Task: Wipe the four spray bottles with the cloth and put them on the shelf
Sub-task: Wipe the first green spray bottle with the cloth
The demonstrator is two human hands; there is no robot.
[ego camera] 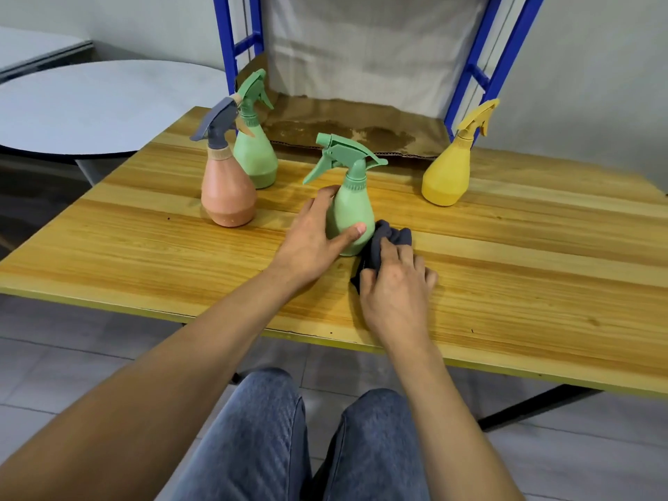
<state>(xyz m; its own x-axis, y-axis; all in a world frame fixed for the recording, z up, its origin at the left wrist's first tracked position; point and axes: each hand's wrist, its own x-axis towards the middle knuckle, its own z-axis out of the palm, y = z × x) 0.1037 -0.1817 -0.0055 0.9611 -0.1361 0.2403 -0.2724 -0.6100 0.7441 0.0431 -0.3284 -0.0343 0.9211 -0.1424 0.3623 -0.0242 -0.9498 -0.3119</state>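
Your left hand (313,241) grips the near green bottle (350,211) low on its body, thumb across the front and fingers wrapped behind, holding it upright on the table (524,269). Your right hand (395,289) is curled over the dark cloth (384,243), bunching it against the table, and the cloth's far fold touches the bottle's lower right side. By the look of it you are on the wiping step for the first bottle, with hand and cloth just meeting it. The next move calls for you to lift the cloth off the wood and sweep it round the body and up to the sprayer while your left hand steadies or turns the bottle. Mind the trigger, which juts out to the left. Count what you have: four bottles, all standing on the table. There are two green, the one in your grip and a far green bottle (253,153); one pink bottle (227,197) just in front of that, possibly touching it; and one yellow bottle (448,175) well apart to the right. There is one cloth. None sits on the shelf (343,126) behind the table yet.
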